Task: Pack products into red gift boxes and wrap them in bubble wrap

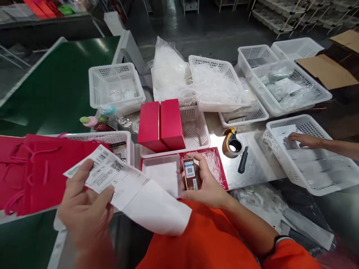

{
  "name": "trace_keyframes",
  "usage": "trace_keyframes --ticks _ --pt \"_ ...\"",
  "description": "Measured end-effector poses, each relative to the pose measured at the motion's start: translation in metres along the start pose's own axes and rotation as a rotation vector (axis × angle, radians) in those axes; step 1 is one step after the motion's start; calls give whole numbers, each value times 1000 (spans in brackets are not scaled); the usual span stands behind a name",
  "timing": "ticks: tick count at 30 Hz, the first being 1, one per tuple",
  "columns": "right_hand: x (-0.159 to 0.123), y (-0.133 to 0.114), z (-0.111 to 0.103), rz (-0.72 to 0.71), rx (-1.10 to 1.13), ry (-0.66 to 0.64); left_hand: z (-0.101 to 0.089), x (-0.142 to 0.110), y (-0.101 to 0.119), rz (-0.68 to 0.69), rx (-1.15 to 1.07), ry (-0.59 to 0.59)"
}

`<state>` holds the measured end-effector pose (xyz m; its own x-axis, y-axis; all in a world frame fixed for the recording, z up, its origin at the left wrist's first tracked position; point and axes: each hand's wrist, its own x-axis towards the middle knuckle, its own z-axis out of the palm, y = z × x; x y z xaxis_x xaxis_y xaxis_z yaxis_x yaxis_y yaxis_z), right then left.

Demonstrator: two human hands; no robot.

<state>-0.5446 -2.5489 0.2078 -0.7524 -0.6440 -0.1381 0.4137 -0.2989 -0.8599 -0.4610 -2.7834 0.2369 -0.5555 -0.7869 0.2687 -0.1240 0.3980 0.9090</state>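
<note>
My left hand (pixel 88 201) pinches a long printed paper slip (pixel 126 188) between thumb and fingers; its blank end curls down across my front. In my right hand (pixel 206 183) is a small brown glossy box (pixel 191 175) with a QR label facing up. Below that hand, an open red gift box (pixel 220 164) holds pale shredded paper (pixel 211 164) on its right side and a white tray (pixel 161 170) on its left. Two closed red boxes (pixel 161 125) stand just behind, in a white basket (pixel 195 129).
Red gift bags (pixel 36 168) lie at left beside a green conveyor belt (pixel 70 82). A tape dispenser (pixel 232 144) and a black cutter (pixel 243 160) rest on the metal table (pixel 260 160). Another person's hand (pixel 305 140) reaches into a white basket (pixel 316 190) at right.
</note>
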Motion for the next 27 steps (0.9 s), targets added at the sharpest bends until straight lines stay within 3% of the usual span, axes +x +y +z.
trace_keyframes --ticks 3,6,14,27 --pt "1 5 6 10 70 127 5 -2 5 -103 -139 55" --pt "-1 11 12 4 68 216 7 -2 5 -113 -171 80" --pt "-6 16 20 27 6 283 3 -1 -8 -144 -224 72" --pt "-3 21 34 -213 -87 515 -3 -3 -23 -93 -237 23"
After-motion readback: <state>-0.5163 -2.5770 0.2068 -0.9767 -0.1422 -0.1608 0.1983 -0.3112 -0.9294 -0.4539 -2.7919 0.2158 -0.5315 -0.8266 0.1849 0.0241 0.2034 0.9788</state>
